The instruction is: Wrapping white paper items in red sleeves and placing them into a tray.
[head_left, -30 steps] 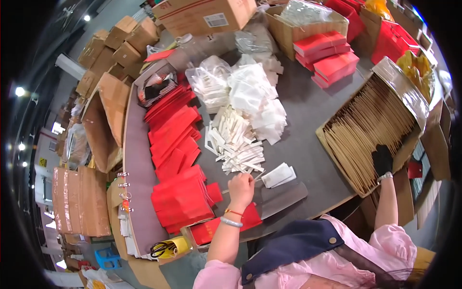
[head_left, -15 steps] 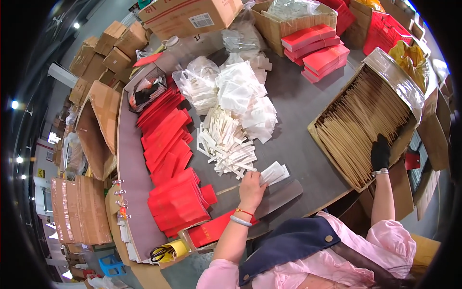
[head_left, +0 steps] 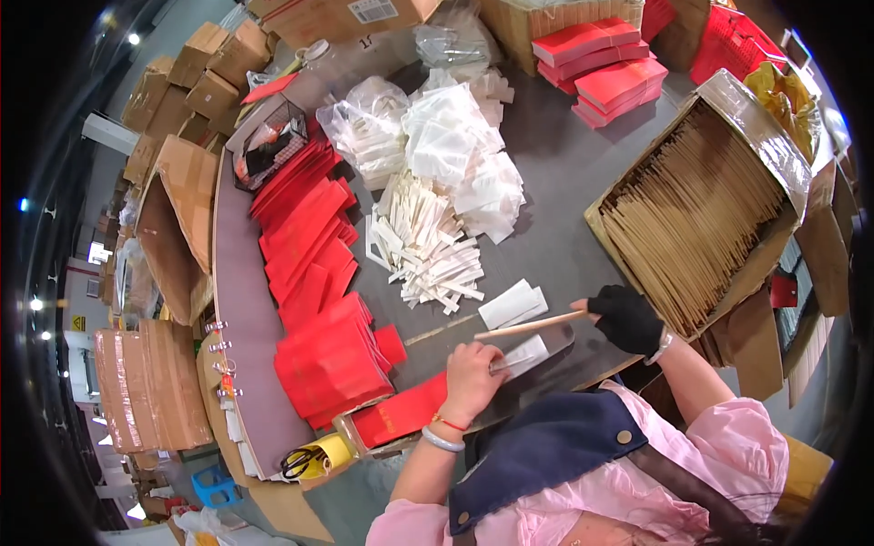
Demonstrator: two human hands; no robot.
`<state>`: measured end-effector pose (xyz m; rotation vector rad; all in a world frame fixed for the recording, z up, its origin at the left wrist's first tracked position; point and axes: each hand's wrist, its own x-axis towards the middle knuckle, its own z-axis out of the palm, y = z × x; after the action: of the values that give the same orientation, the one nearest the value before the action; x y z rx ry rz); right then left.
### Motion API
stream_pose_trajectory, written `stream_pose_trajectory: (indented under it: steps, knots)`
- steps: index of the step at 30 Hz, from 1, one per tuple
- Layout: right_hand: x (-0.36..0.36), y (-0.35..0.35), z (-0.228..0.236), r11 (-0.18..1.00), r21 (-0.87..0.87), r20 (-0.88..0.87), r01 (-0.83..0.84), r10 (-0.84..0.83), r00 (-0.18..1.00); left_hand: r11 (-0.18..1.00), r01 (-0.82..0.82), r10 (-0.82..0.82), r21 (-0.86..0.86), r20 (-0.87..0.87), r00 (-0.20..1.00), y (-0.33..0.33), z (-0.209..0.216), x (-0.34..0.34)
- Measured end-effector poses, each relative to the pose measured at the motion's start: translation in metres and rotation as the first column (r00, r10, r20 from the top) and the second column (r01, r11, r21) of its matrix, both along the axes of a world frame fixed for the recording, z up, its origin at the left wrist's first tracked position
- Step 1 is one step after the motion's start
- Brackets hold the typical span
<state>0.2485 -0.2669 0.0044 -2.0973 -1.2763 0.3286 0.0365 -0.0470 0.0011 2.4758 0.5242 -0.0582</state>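
My right hand (head_left: 624,320), in a black fingerless glove, has closed on one end of a slim tan stick (head_left: 537,325), its kind not clear. The stick points left over the table, above my left hand. My bare left hand (head_left: 473,375) pinches a small white translucent sleeve (head_left: 526,355), which lies over a dark, round-ended strip (head_left: 557,348) at the table's near edge. Just beyond, a few more white sleeves (head_left: 512,305) lie flat. Next to my left wrist is a red envelope (head_left: 396,419) in a narrow box.
At the right a carton (head_left: 596,223) holds many upright tan sticks. A heap of white strips (head_left: 428,246) and plastic-bagged white packs (head_left: 369,127) fill the middle. Red envelopes (head_left: 332,359) fan out at left; red stacks (head_left: 619,86) stand far right. Scissors (head_left: 303,462) rest at near left.
My right hand has come out of the carton with a tan stick and moved left. My left hand has drawn a white sleeve nearer, off the small pile.
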Motion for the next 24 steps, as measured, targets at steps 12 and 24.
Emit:
stream_pose_trajectory:
  steps: [12, 24]
  knots:
    - [-0.042, 0.049, -0.057, 0.932, -0.016, 0.078, -0.361, 0.361, 0.929, 0.98, -0.051, 0.017, 0.192, 0.176, 0.984, -0.013, -0.004, -0.044]
    - [-0.084, 0.09, -0.037, 0.967, 0.128, -0.132, -0.221, 0.237, 0.962, 0.96, 0.057, -0.103, 0.275, 0.155, 0.983, -0.002, -0.004, -0.027]
